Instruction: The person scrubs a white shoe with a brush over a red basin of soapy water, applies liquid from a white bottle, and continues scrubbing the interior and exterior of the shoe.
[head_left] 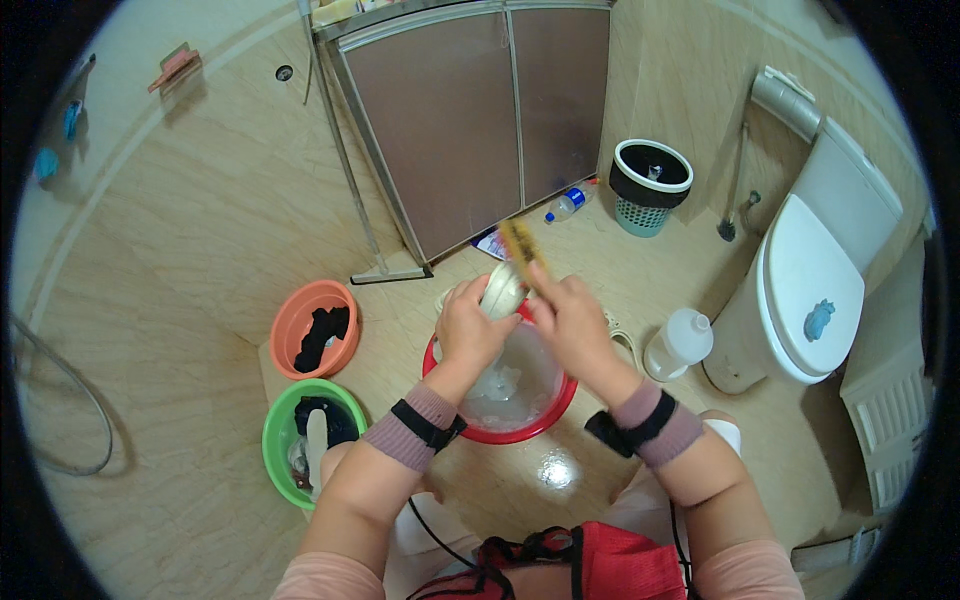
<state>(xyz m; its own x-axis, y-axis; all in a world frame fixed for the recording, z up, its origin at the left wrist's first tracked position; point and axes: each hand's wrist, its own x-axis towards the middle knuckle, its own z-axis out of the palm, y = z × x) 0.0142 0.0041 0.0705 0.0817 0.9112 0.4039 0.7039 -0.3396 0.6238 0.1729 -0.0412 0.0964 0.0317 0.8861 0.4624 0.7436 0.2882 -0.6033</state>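
My left hand (468,325) grips an off-white shoe (503,290), raised over the far part of a red basin (503,436). Its rounded end shows; my fingers hide much of the rest. In my right hand (572,318) is a yellow scrubbing brush (520,245), tilted up beside the shoe and blurred by motion. Whether brush and shoe touch, I cannot tell. Cloudy greyish water (525,375) with some whitish suds stands in the basin below both hands.
Left of the basin are an orange tub (285,310) with black cloth and a green tub (268,445) with dark items. A translucent jug (680,345) stands at right, before the toilet (815,270). Farther back are a squeegee (390,275), bottle (568,203), bin (642,215) and cabinet (430,120).
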